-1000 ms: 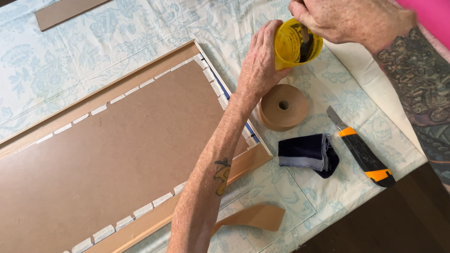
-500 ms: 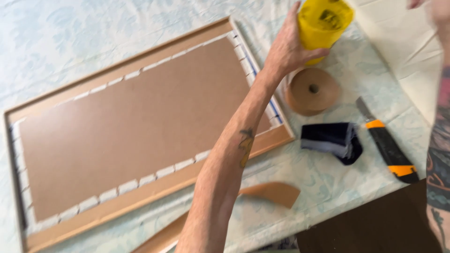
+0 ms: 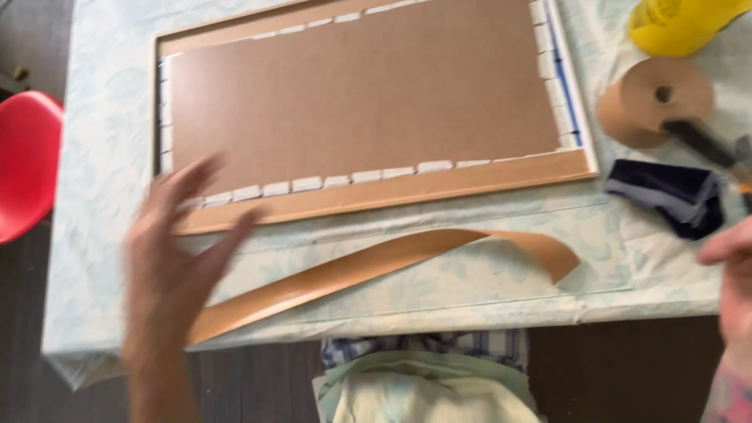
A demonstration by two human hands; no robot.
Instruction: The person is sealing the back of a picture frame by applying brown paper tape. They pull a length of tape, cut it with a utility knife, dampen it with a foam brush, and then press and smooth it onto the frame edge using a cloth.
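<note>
While its fingers are spread wide and blurred with motion, the left hand hovers open over the near left corner of the large wooden picture frame lying face down with a brown hardboard backing, gripping nothing. Just beneath the palm lies the near end of the long curling strip of brown paper tape, which runs rightward along the table edge in front of the frame's lower rail. Only the edge of the right hand shows at the right margin; I cannot tell how its fingers are set, though it appears to hold nothing.

To handle this well, I judge the strip is best taken near one end and kept from twisting, then laid straight along the rail so it bridges the seam with the row of small white tabs.

Beyond the frame sit a round roll of brown paper tape, a yellow plastic container and a dark folded cloth. Everything rests on a pale blue patterned tablecloth; a red chair stands on the dark floor at left.
</note>
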